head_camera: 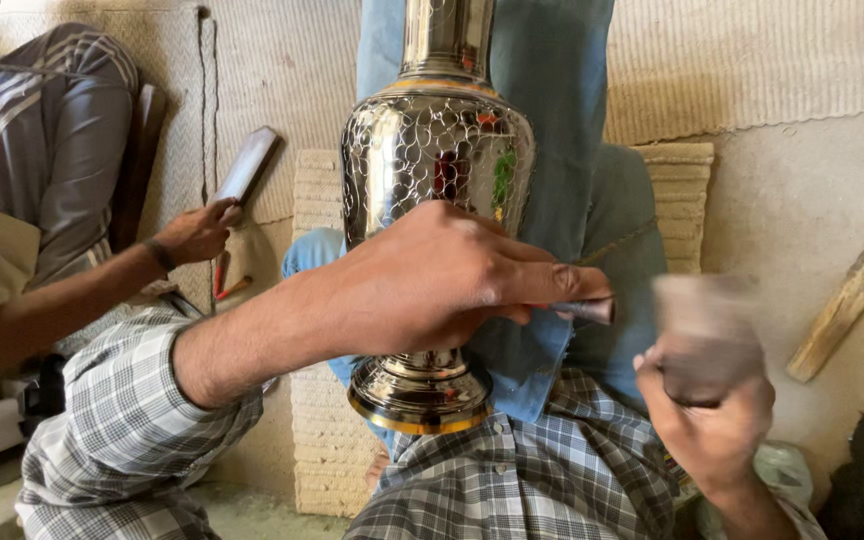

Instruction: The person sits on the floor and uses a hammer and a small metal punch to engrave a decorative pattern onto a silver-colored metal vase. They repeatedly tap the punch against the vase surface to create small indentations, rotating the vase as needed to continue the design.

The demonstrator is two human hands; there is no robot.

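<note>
Closed around a thin metal punch, the left hand rests against the shiny vase lying across the lap. Right hand grips a blurred hammer, just beside the punch's end.

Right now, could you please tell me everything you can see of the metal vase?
The metal vase is shiny, silvery and mirror-like, with a fine engraved net pattern on its round body, a narrow neck and a flared foot with a brass-coloured rim. It lies tilted across the person's lap on blue jeans. The left hand rests on it, holding a small punch.
</note>
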